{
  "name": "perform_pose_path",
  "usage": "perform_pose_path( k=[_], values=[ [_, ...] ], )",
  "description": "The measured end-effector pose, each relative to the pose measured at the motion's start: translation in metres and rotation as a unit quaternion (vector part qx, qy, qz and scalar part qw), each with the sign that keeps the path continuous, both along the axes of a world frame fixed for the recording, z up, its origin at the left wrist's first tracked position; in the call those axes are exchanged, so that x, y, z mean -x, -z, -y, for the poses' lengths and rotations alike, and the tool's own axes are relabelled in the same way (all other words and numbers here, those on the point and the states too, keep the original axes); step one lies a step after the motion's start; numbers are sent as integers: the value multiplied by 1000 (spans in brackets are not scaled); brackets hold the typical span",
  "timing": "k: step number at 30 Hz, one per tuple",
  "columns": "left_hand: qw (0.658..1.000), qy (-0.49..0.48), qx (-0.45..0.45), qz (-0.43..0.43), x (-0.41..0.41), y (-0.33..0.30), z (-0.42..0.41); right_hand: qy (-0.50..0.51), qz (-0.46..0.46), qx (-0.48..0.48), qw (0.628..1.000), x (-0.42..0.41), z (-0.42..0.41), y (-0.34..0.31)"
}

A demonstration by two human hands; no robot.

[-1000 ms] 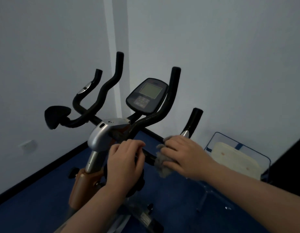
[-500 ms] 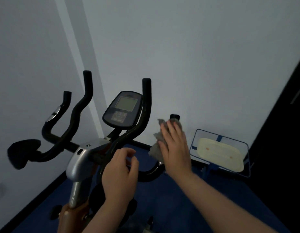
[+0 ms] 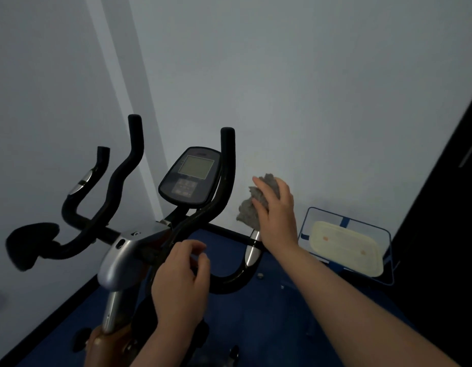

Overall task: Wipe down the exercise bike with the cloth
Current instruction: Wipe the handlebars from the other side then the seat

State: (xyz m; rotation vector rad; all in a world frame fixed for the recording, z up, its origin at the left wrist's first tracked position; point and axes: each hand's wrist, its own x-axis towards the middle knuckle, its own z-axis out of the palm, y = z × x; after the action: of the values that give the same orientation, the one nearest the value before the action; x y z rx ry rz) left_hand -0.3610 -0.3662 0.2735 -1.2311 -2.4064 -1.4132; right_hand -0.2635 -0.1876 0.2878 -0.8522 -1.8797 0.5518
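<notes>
- The exercise bike (image 3: 128, 260) stands in a corner where two pale walls meet, on a dark blue floor (image 3: 269, 327).
- The right hand (image 3: 278, 213) is up high on the bike's right side. It wraps the grey cloth (image 3: 252, 205) round the far-right handlebar post, with fingers curled over the cloth — so this hand grips the cloth. The top of that post is hidden under the hand and cloth.
- Below the hand you can see a shiny silver part (image 3: 253, 247) of that post, and under it the black bar bends back toward the middle of the bike.
- The left hand (image 3: 180, 282) is lower, near the middle of the black handlebar (image 3: 224, 283). Its fingers are bent loosely and the thumb is close to them. I cannot tell if it is holding the bar or just sitting near it.
- The small screen (image 3: 191, 176) sits between the two tall black handles, tilted toward the person.
- A black pad (image 3: 30, 245) sticks out on the bike's left end.
- On the floor by the right wall there is a blue wire rack (image 3: 385, 255) with a cream tray (image 3: 346, 247) lying in it — well apart from the bike.
</notes>
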Motion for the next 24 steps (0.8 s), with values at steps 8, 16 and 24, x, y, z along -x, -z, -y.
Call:
perform_pose_path(
  k=[8, 16, 24],
  values=[
    [1000, -22, 1, -7, -1, -1, -1, 13, -149, 163, 975, 2, 57, 36],
    [1000, -26, -5, -3, -1, 2, -1, 24, -166, 174, 970, 9, 39, 17],
    [999, -35, -20, -4, -1, 5, -2, -8, 128, -126, 984, -9, 43, 29]
  ],
)
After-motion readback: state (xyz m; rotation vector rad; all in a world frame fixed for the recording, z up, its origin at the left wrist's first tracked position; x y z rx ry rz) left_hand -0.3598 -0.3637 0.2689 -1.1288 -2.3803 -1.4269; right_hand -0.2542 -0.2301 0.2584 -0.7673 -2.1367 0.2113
